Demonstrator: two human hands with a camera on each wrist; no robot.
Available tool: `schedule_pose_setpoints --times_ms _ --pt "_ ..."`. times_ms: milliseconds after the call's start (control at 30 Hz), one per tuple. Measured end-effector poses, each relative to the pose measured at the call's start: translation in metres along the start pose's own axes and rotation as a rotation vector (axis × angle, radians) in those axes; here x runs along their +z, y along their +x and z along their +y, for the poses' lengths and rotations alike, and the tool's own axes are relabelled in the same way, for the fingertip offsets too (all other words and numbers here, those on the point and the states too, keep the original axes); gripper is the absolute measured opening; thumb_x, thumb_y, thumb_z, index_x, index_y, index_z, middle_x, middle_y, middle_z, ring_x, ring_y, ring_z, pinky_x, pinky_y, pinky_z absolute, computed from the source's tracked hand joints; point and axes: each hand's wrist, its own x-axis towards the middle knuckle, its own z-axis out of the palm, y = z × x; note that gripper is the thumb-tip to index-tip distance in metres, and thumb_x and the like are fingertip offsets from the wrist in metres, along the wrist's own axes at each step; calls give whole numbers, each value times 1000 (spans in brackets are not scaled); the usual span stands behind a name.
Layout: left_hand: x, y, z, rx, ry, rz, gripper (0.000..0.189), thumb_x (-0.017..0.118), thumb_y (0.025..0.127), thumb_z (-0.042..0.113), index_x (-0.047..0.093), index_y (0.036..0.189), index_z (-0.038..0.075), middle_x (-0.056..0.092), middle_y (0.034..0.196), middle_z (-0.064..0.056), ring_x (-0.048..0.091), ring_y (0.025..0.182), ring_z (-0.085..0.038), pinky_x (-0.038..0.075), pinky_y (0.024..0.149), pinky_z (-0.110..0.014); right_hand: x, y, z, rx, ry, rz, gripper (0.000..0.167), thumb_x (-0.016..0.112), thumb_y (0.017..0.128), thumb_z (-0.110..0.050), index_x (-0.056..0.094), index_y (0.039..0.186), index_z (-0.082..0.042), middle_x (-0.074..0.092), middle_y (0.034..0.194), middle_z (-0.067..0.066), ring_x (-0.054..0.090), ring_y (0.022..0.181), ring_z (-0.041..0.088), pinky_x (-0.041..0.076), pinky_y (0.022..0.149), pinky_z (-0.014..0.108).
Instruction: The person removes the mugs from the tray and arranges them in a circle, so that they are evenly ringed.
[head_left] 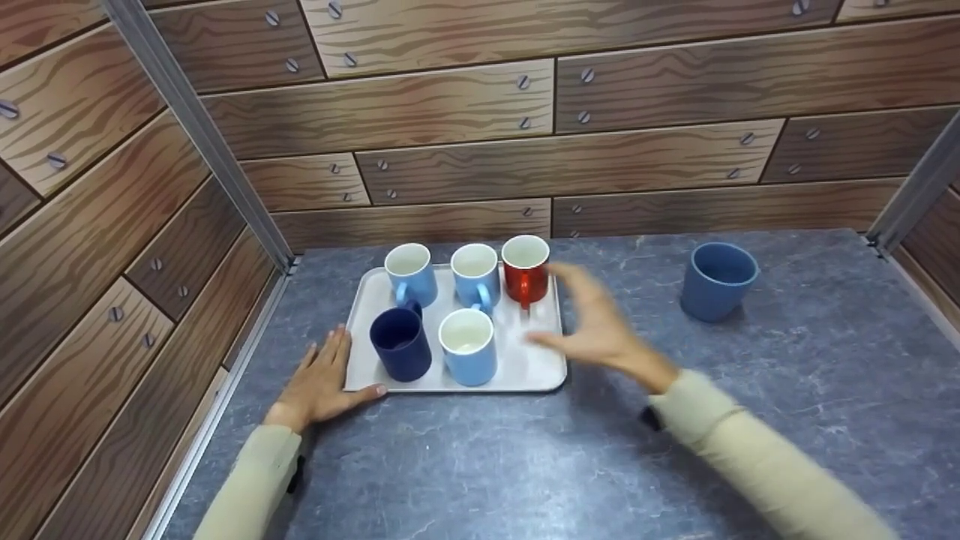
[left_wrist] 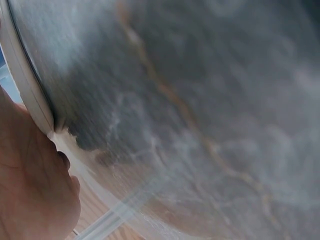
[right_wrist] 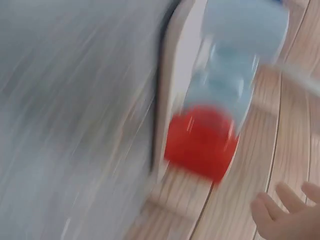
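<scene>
A white tray carries several mugs. In its back row stand two light blue mugs and a red mug; in front are a dark blue mug and another light blue mug. My left hand rests at the tray's left front corner, fingers straight along the side and thumb at the front edge. My right hand is over the tray's right side, near the red mug, with fingers and thumb spread and nothing held. The right wrist view is blurred, showing the red mug apart from the fingertips.
A blue handleless-looking cup stands on the grey marbled table, right of the tray. Wood-patterned walls enclose the back and sides, with metal corner posts.
</scene>
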Motion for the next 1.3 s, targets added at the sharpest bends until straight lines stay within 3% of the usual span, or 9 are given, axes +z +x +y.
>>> schedule_pose_setpoints --times_ms 100,200,333,467,633,833,1033,1300 --pt "-3 1 0 2 2 6 128 61 89 83 20 165 -11 17 174 -32 20 162 -49 15 132 -65 35 8 -13 24 37 -106 112 99 73 -44 43 159 -1 51 156 23 49 145 41 38 124 59" --pt "-6 3 -1 6 11 8 127 61 89 82 20 165 -11 17 174 -31 19 162 -48 15 133 -64 60 13 -18 77 31 -159 119 97 72 -53 37 163 -3 47 158 22 47 146 43 39 123 61" --pt "-9 4 2 -3 20 -13 126 62 89 80 19 166 -10 16 175 -30 17 163 -46 15 133 -63 82 14 -18 114 26 -162 123 96 72 -52 33 165 -4 50 155 21 54 139 42 45 118 59" --pt "-9 4 3 -14 19 -32 126 61 90 81 18 166 -9 15 175 -29 16 164 -45 14 134 -62 96 13 -17 111 58 -136 120 97 72 -45 34 163 0 52 153 23 49 145 45 39 123 59" --pt "-9 4 4 -14 20 -38 126 60 90 82 17 166 -9 15 175 -29 16 164 -45 14 134 -61 105 11 -19 107 74 -111 115 97 73 -43 38 161 1 53 153 25 44 149 45 34 126 60" --pt "-7 3 4 -11 20 -34 125 59 90 81 18 166 -9 15 175 -29 16 164 -45 14 134 -62 113 10 -22 112 79 -106 107 98 73 -39 44 155 3 58 149 22 56 136 39 44 119 55" --pt "-4 0 2 -21 12 -31 126 60 90 81 18 166 -10 15 175 -29 16 164 -45 13 134 -62 118 10 -22 147 149 -82 90 101 69 -28 56 144 -4 72 127 14 69 114 33 55 103 49" --pt "-4 -1 3 -22 20 -33 126 60 90 82 18 166 -9 15 175 -29 16 164 -45 14 134 -61 107 7 -25 151 172 -44 86 103 63 -29 63 137 -8 76 116 7 70 105 26 55 96 43"
